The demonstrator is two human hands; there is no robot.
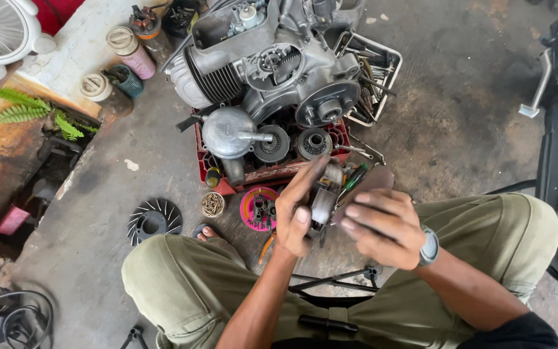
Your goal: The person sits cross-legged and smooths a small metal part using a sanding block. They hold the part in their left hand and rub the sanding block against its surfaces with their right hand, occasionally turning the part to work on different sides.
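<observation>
The person sits above a stained concrete floor (460, 97), knees apart in olive trousers, and holds a small metal engine part (325, 197) between both hands over the gap between the knees, clear of the floor. The part is grey, dull and greasy, with a rounded cylindrical body and a darker upper end; its finer detail is blurred and partly hidden by the hands. The left hand (296, 213) grips it from the side, fingers (306, 178) stretched up along its body and thumb pressed against its lower part. The right hand (382, 226), with a wristwatch (429, 247) on the wrist, covers the part's other side, fingers (356, 213) curled toward it and touching it; a brownish flat piece (372, 181) shows just behind these fingers, and whether the hand grasps it cannot be told. Just beyond the hands, toward the far edge of the floor, a red crate (227, 182) carries a dismantled grey engine (272, 71) with a finned cylinder, a domed cover and round clutch pieces. A wire tray of tools (376, 84) lies touching the engine's right side. Near the left knee lie a pink dish of small parts (256, 208), a small tin of screws (212, 204) and a black finned fan wheel (154, 220). Spray cans (130, 48) stand near the far left corner.
</observation>
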